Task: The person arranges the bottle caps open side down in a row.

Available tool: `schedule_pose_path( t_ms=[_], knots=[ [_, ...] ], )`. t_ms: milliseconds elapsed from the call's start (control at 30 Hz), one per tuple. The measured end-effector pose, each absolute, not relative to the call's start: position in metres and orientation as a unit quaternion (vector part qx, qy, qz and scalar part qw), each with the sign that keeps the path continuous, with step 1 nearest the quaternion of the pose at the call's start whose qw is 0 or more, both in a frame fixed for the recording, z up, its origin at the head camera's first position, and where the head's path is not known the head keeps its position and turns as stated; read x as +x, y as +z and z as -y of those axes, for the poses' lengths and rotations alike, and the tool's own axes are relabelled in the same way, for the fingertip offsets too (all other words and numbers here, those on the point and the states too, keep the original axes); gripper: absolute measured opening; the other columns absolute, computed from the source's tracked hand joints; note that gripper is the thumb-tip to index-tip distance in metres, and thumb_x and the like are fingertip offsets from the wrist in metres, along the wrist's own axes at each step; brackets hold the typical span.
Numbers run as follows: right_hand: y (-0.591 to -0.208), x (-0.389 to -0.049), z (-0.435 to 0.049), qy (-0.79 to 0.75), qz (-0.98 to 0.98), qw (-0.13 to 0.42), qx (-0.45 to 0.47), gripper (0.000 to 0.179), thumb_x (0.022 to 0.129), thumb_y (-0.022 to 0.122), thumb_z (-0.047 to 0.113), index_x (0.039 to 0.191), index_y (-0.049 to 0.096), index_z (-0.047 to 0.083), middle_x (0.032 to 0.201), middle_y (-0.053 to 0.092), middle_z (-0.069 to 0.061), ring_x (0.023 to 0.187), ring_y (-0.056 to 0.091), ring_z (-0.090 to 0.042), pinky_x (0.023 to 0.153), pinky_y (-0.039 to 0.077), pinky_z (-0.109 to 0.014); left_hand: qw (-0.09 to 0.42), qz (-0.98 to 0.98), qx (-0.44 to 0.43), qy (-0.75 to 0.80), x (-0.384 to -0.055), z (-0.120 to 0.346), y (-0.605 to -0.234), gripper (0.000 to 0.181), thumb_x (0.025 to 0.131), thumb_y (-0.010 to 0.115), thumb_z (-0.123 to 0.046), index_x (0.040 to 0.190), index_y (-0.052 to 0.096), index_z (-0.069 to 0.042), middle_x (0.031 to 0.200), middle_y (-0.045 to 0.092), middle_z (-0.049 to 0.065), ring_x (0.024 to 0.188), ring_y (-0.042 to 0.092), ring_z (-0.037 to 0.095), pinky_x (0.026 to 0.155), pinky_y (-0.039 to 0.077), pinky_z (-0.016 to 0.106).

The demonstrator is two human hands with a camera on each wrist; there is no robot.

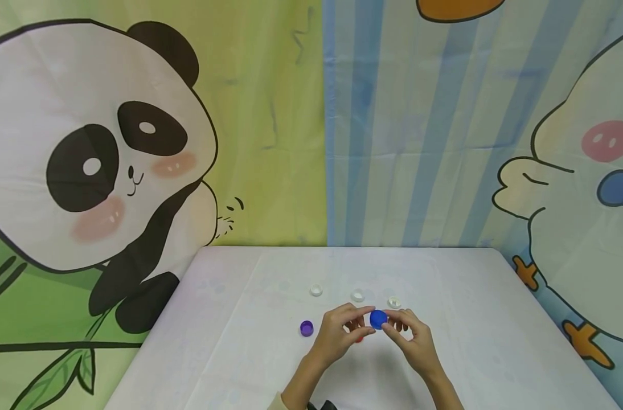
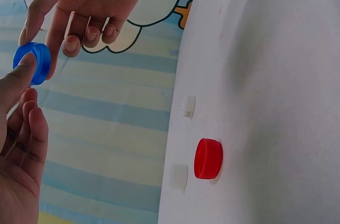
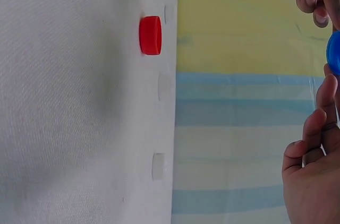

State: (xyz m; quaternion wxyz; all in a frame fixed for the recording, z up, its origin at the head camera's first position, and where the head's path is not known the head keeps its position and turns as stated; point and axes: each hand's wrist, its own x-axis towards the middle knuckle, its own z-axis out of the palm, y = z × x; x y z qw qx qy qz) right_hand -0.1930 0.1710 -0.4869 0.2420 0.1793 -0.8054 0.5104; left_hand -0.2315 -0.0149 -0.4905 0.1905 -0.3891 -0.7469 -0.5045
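Observation:
A blue bottle cap (image 1: 378,319) is held up above the table between both hands. The left hand (image 1: 337,331) pinches its left side with thumb and fingertips. From the other side the right hand (image 1: 413,340) grips it with thumb and forefinger, its other fingers loosely bent. In the left wrist view the left thumb covers part of the blue cap (image 2: 41,63). Beneath the hands a red bottle cap (image 2: 209,158) stands on the table, mostly hidden by the left hand in the head view. A purple cap (image 1: 306,328) lies left of the left hand.
Three whitish caps lie beyond the hands: a left one (image 1: 316,290), a middle one (image 1: 357,295) and a right one (image 1: 394,302). The white-covered table (image 1: 250,359) ends at printed curtains (image 1: 270,171) behind it.

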Motion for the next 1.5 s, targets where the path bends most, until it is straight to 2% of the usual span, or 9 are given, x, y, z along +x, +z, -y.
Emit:
schedule_pose_path(
  t_ms=[267,633,900,1033,1267,1500],
  knots=[
    [-0.470,-0.185,-0.168,0.520,0.802,0.236,0.178,0.027,0.076,0.067,-0.001,0.102,0.062,0.005,0.074,0.053,0.001,0.068,0.045,-0.013,0.060,0.036,-0.025,0.187,0.742,-0.396,-0.507,-0.231,0.013,-0.489,0.034,0.079,0.067,-0.021,0.111,0.063,-0.012,0.071,0.053,-0.006,0.061,0.048,-0.002,0.057,0.046,0.012],
    [-0.474,-0.185,-0.171,0.516,0.805,0.230,0.182,0.033,0.075,0.069,0.002,0.107,0.061,0.006,0.073,0.053,0.000,0.069,0.046,-0.021,0.060,0.036,-0.025,0.189,0.747,-0.376,-0.514,-0.231,0.010,-0.492,0.033,0.079,0.067,-0.022,0.111,0.064,-0.013,0.070,0.052,-0.007,0.060,0.047,-0.002,0.056,0.046,0.012],
    [-0.506,-0.198,-0.185,0.499,0.812,0.243,0.183,0.037,0.075,0.071,0.007,0.110,0.062,0.016,0.074,0.053,0.006,0.070,0.044,-0.012,0.060,0.036,-0.023,0.198,0.749,-0.377,-0.507,-0.234,0.004,-0.499,0.030,0.080,0.066,-0.024,0.109,0.064,-0.016,0.069,0.052,-0.007,0.059,0.044,-0.002,0.051,0.042,0.011],
    [-0.513,-0.200,-0.193,0.483,0.813,0.268,0.186,0.039,0.073,0.073,0.008,0.109,0.063,0.016,0.074,0.051,0.008,0.069,0.042,-0.010,0.058,0.034,-0.023,0.203,0.750,-0.381,-0.501,-0.236,-0.004,-0.502,0.029,0.080,0.066,-0.024,0.108,0.064,-0.016,0.069,0.052,-0.006,0.060,0.043,-0.003,0.051,0.040,0.010],
    [-0.514,-0.199,-0.206,0.452,0.836,0.273,0.151,0.038,0.072,0.075,0.015,0.109,0.064,0.020,0.074,0.051,0.009,0.070,0.040,-0.009,0.057,0.033,-0.024,0.210,0.748,-0.379,-0.502,-0.238,-0.020,-0.509,0.028,0.080,0.066,-0.023,0.106,0.065,-0.014,0.066,0.052,-0.005,0.058,0.044,-0.002,0.051,0.039,0.007],
    [-0.548,-0.212,-0.231,0.431,0.840,0.294,0.152,0.039,0.071,0.075,0.016,0.108,0.064,0.024,0.075,0.050,0.011,0.070,0.035,-0.003,0.055,0.027,-0.021,0.222,0.758,-0.364,-0.494,-0.241,-0.039,-0.522,0.028,0.079,0.067,-0.024,0.104,0.066,-0.012,0.065,0.052,-0.005,0.057,0.045,-0.004,0.051,0.038,0.005]
  ],
)
